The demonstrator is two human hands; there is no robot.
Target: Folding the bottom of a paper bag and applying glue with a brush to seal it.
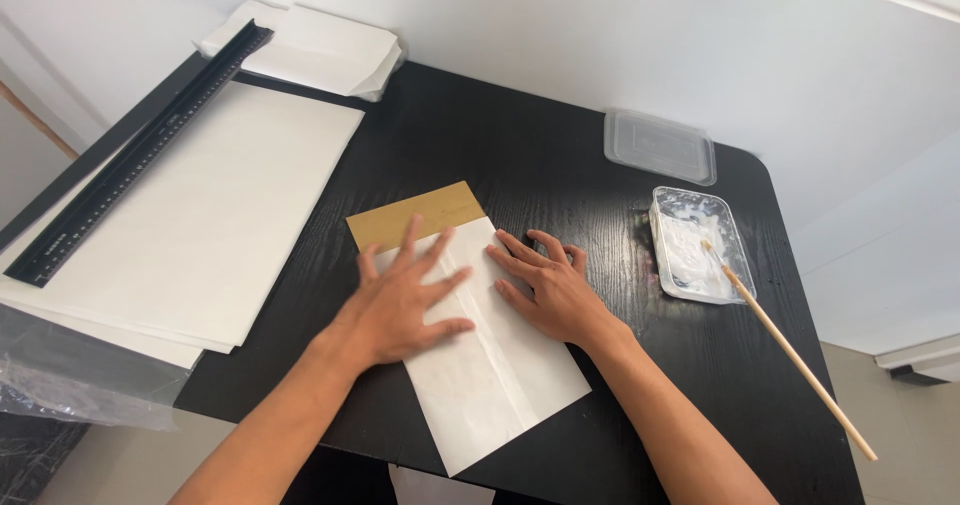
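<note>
Two flat, open hands, left hand (400,300) and right hand (548,290), press one folded white paper sheet (490,365) over one brown card (415,215) mid-bench on the black woodgrain bench (560,155), beyond them one clear rectangular paste tub (697,245) holding one wooden stick (800,365), one lid (659,146).

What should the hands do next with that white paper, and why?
Probably slide both palms down along the fold to press it flat. The left hand and right hand lie spread on the white paper, which is wrapped over a brown card. The lower part looks unpressed.
</note>
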